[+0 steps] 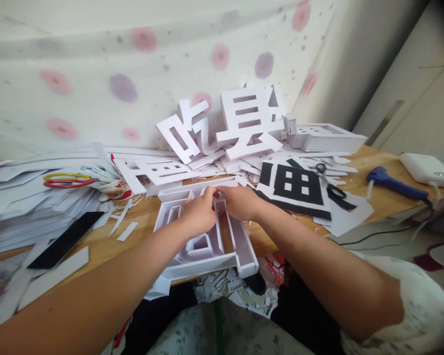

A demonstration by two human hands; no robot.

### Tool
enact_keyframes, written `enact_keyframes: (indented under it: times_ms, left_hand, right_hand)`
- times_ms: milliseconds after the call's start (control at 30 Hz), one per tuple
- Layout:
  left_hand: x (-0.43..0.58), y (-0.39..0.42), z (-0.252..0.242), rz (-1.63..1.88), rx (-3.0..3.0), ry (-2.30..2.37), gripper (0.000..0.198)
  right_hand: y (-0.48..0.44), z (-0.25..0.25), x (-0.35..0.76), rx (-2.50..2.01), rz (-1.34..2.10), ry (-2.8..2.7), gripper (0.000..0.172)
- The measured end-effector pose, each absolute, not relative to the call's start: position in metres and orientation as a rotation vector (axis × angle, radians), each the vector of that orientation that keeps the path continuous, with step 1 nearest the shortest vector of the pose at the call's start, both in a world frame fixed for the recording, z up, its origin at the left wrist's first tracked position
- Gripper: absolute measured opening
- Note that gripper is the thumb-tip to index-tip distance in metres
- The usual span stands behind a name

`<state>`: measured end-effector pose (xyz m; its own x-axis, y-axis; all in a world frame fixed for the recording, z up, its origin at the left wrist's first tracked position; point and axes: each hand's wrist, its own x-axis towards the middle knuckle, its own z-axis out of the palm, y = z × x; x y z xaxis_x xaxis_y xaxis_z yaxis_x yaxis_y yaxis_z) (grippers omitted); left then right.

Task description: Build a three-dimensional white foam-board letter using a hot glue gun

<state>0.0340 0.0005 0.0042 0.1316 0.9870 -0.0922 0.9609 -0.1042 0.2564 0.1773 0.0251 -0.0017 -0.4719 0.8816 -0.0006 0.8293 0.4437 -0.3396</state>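
Observation:
A white hollow character made of foam board (207, 264) lies open side up on the wooden table's front edge, its thin upright walls forming channels. My left hand (202, 212) reaches over it, with bent fingers closed on an inner wall near the far side. Close beside it, my right hand (239, 201) grips the same area, thumb and fingers pressed together. The two hands nearly touch. My fingertips are partly hidden between the walls, so any small strip there cannot be made out.
Finished white characters (249, 118) lean against the curtain. Black cut-out sheet (299, 187), black scissors (333, 185) and blue glue gun (395, 183) lie at right. At left are a paper cup (114, 190), yellow-red-handled scissors (68, 181), a black strip (66, 240) and stacked white boards (55, 212). Scraps (222, 286) litter the floor.

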Motion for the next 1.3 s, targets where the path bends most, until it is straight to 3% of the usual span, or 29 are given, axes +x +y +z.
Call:
enact_keyframes:
  times_ms: [233,533,1300]
  left_hand:
    - [0.0348,-0.0009,0.0023,0.19,2.145,1.935,0.044]
    - [0.033,0.0031,0.0006,0.157,2.176,1.938,0.043]
    - [0.0317,0.005,-0.0051,0.145,2.239,1.934,0.041]
  right_hand:
    - [0.0254,-0.0077,0.1772,-1.547,0.423,-2.473,0.059]
    - [0.0249,-0.0028,0.1762,-1.595,0.444,-2.46,0.042]
    - [0.0273,-0.0053,0.1751,-1.612,0.448,-2.45,0.042]
